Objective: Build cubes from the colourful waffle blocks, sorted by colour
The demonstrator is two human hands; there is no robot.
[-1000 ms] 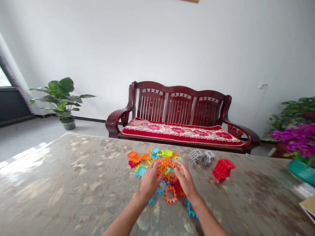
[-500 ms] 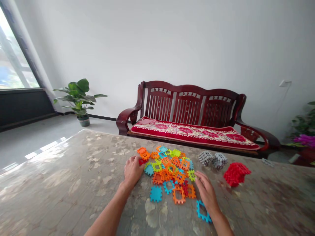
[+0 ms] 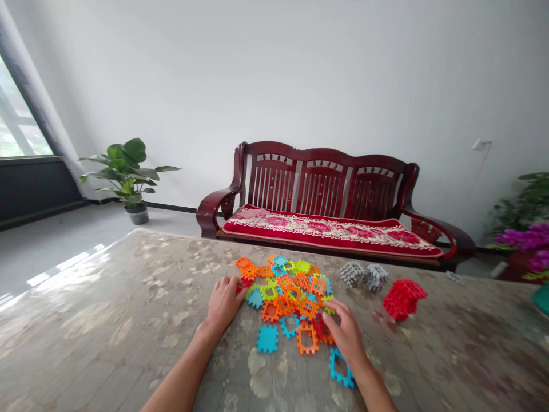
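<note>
A loose pile of flat, notched plastic puzzle tiles (image 3: 283, 306) in orange, blue, lime green and red lies on the table. At the pile's left edge, my left hand (image 3: 225, 300) has its fingers curled against a red tile (image 3: 245, 282), which is partly hidden. My right hand (image 3: 345, 331) reaches over the right edge, thumb and fingers apart, its tips touching or just above the tiles there. Below that hand sits a blue frame-shaped tile (image 3: 341, 369). A solid blue tile (image 3: 267, 339) lies at the near side of the pile.
Two grey clusters of joined pieces (image 3: 363, 276) and a red stack of pieces (image 3: 403, 298) stand to the right. A small grey piece (image 3: 454, 277) lies near the far edge. Behind the patterned table (image 3: 141, 320) is a wooden bench (image 3: 321, 189). Purple flowers (image 3: 525, 237) are at far right.
My right hand has shifted left onto the pile's right edge, and its thumb and fingers have spread. My left hand keeps its place by the red tile. The view has turned slightly right.
</note>
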